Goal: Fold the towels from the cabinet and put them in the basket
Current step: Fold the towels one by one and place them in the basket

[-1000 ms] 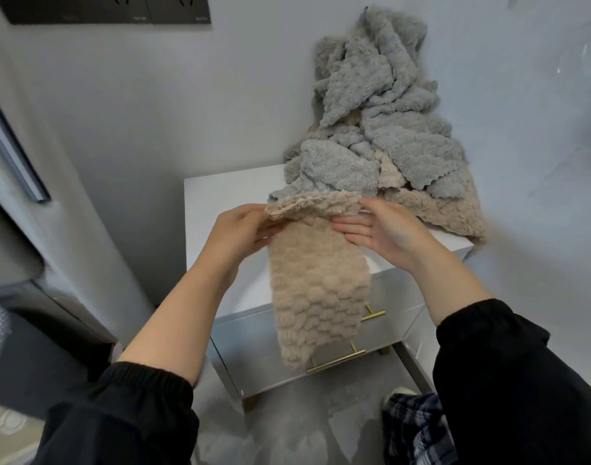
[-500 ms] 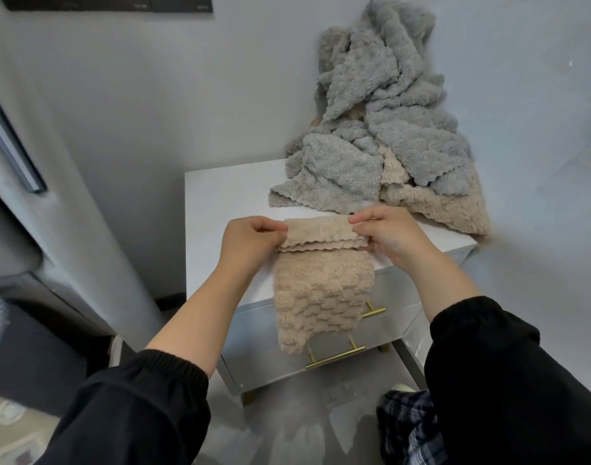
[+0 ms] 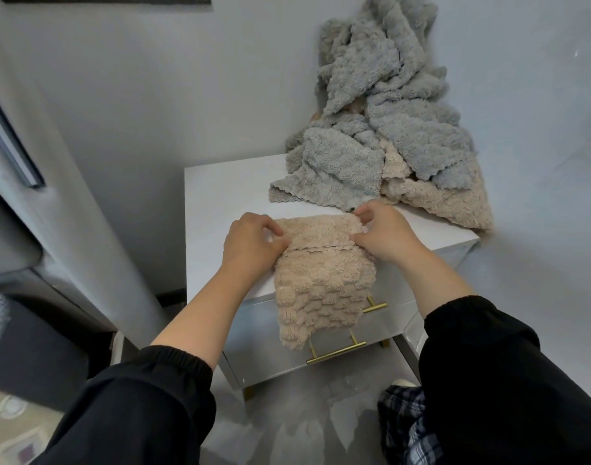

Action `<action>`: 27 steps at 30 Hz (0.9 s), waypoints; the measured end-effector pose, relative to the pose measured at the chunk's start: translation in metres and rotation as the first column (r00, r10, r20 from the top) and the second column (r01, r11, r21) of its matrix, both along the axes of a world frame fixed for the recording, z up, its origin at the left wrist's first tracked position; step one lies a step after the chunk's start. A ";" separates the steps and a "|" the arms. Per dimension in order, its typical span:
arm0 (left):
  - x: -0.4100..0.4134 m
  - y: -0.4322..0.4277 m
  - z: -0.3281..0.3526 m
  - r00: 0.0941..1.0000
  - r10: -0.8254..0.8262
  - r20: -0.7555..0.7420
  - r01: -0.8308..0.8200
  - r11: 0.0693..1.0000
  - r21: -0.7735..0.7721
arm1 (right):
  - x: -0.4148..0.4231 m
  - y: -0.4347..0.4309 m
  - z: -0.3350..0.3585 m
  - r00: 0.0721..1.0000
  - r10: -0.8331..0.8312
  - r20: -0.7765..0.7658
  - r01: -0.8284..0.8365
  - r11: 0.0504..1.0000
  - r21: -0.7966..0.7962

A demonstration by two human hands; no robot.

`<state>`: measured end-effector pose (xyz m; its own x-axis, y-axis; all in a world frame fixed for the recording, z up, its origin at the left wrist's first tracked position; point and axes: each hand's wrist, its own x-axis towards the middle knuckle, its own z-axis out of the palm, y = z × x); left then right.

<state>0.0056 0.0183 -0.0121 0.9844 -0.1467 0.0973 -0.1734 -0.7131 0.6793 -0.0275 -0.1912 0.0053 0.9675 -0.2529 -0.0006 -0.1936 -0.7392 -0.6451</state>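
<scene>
A beige fluffy towel point(image 3: 324, 280) lies over the front edge of the white cabinet point(image 3: 220, 196), its top part folded over and its lower half hanging down past the drawers. My left hand point(image 3: 250, 246) pinches the towel's left folded edge. My right hand point(image 3: 384, 233) pinches the right folded edge. Behind them a heap of grey and beige towels point(image 3: 388, 129) leans against the wall at the cabinet's back right. No basket is in view.
The cabinet has two drawers with gold bar handles point(image 3: 336, 352). A grey wall stands behind and to the right. A dark piece of furniture point(image 3: 28, 330) sits low at the left. A plaid-clad leg point(image 3: 408, 427) shows at the bottom right.
Both hands brought the beige towel down from in front of the heap onto the cabinet top and folded its top edge over. Less of the towel now hangs down.
</scene>
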 end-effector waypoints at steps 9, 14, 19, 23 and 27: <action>0.003 0.003 0.014 0.988 -0.120 -0.100 0.116 0.992 -0.040 | -0.001 -0.009 0.007 0.980 0.022 -0.196 0.037 0.956 0.291; 0.001 0.001 0.018 0.994 -0.038 -0.100 0.027 0.993 -0.111 | -0.004 -0.008 0.015 0.986 -0.012 -0.166 0.082 0.904 0.420; 0.003 0.005 0.019 0.993 -0.009 -0.117 -0.031 0.942 -0.335 | -0.009 0.002 0.019 0.998 -0.060 -0.031 0.067 0.821 0.567; 0.003 0.006 0.017 0.999 0.003 -0.032 -0.014 0.936 -0.353 | -0.010 0.007 0.019 0.995 -0.077 0.064 0.025 0.808 0.588; 0.001 0.005 0.017 0.998 0.024 0.057 -0.002 0.937 -0.348 | -0.007 0.007 0.016 0.987 -0.085 0.137 -0.001 0.849 0.529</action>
